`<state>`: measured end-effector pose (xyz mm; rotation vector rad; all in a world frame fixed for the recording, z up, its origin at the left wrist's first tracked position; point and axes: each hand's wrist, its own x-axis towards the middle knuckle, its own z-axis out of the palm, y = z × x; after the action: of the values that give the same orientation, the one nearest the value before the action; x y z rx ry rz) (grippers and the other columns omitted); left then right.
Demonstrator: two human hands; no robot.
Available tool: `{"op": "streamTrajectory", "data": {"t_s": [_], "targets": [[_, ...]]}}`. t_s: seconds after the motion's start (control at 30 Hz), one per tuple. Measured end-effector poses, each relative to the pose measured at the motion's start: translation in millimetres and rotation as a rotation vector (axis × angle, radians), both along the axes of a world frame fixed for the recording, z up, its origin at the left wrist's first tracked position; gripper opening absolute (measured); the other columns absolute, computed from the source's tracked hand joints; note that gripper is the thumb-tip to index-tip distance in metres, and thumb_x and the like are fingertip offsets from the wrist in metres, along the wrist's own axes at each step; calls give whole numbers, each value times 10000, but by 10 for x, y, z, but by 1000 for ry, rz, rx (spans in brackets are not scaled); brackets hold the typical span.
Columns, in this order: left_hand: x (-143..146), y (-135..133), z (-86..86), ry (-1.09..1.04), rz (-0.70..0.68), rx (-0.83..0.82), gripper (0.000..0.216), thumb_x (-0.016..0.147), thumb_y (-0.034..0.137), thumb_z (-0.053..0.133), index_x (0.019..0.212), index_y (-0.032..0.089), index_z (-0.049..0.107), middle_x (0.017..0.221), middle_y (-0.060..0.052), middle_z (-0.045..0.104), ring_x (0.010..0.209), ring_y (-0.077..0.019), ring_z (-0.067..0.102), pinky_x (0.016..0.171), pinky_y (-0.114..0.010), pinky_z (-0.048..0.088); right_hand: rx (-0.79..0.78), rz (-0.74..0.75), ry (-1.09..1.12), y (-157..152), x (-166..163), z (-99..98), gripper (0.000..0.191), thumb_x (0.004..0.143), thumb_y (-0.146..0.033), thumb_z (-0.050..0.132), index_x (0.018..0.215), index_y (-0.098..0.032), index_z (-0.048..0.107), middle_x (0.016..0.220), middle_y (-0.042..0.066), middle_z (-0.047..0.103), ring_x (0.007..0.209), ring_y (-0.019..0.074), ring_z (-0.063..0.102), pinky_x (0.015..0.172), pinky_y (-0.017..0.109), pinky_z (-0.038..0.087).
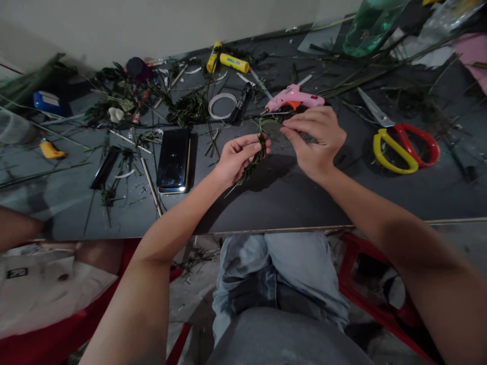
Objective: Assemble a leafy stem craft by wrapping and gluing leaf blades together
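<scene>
My left hand (239,158) is closed around a thin green leafy stem (254,162) that hangs down from its fingers above the dark table (289,203). My right hand (316,137) is just to the right, fingers pinched together at the stem's upper end near small green leaves (271,121). A pink hot glue gun (294,97) lies right behind both hands, its nozzle pointing left.
Yellow and red scissors (403,142) lie at the right. A black phone (174,158) lies left of my hands. Leafy cuttings (125,99), a white wire coil (221,105), yellow glue tubes (232,62) and a green bottle (371,25) crowd the back. Another person's arm (17,225) shows at left.
</scene>
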<state>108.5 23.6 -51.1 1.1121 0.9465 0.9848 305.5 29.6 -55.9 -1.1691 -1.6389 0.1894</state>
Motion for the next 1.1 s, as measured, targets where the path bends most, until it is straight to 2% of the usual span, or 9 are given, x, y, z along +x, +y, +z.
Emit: {"op": "streamTrajectory", "data": {"t_s": [0.1, 0.2, 0.33, 0.43, 0.57, 0.67, 0.8, 0.9, 1.1], "targets": [[3, -19, -3, -96, -65, -21, 416, 631, 465, 915, 929, 206, 781, 937, -31, 813, 879, -192, 784, 807, -284, 637, 108, 90, -8, 84, 5, -64, 251, 944, -509, 650, 967, -306, 796, 947, 55, 773, 1004, 271, 708, 1001, 522, 551], [14, -31, -18, -136, -37, -12, 427, 575, 470, 942, 881, 213, 793, 879, -19, 814, 818, -179, 782, 842, -300, 643, 147, 98, -17, 148, -11, -132, 214, 968, -444, 631, 995, -301, 788, 946, 49, 780, 969, 248, 712, 980, 487, 560], [8, -8, -73, -83, 77, 97, 348, 597, 420, 933, 857, 225, 808, 862, -23, 815, 777, -169, 772, 848, -328, 647, 191, 78, -8, 146, -25, -141, 137, 959, -340, 644, 984, -302, 773, 937, 48, 781, 954, 247, 707, 949, 472, 570], [-16, 20, -125, -17, 232, 209, 265, 627, 332, 910, 851, 224, 816, 872, -29, 819, 793, -168, 772, 829, -326, 644, 208, 83, -30, 112, -19, -103, 114, 937, -285, 648, 958, -295, 759, 947, 47, 777, 975, 256, 701, 961, 487, 561], [-40, 15, -141, 90, 356, 308, 226, 683, 292, 858, 892, 214, 822, 916, -41, 824, 825, -176, 776, 825, -331, 644, 190, 85, -62, 40, -33, -47, 217, 892, -307, 668, 1101, -282, 720, 1094, 75, 752, 1106, 297, 668, 1052, 546, 498], [-32, -22, -116, 177, 321, 367, 222, 730, 300, 822, 928, 200, 822, 951, -53, 825, 861, -187, 780, 844, -335, 646, 157, 88, -100, -17, -67, -27, 317, 857, -421, 717, 1141, -280, 709, 1235, 93, 704, 1211, 337, 616, 1098, 583, 440], [-3, -68, -100, 311, 282, 458, 195, 745, 226, 792, 935, 195, 828, 911, -44, 826, 832, -179, 779, 800, -293, 643, 127, 100, -164, -25, -95, -45, 244, 851, -515, 738, 875, -273, 753, 1243, 78, 698, 1238, 359, 594, 1080, 600, 417], [2, -75, -103, 401, 272, 485, 206, 763, 177, 767, 958, 202, 828, 924, -37, 828, 842, -177, 779, 810, -286, 639, 143, 107, -145, 6, -92, -77, 213, 837, -493, 773, 821, -280, 777, 1240, 68, 708, 1213, 357, 609, 1041, 608, 428], [-25, -92, -66, 515, 198, 575, 221, 788, 157, 734, 981, 206, 830, 938, -27, 828, 866, -180, 784, 817, -271, 616, 105, 165, -119, -6, -120, -73, 25, 793, -315, 804, 798, -301, 784, 1241, 32, 720, 1222, 358, 602, 1057, 644, 402]]}}
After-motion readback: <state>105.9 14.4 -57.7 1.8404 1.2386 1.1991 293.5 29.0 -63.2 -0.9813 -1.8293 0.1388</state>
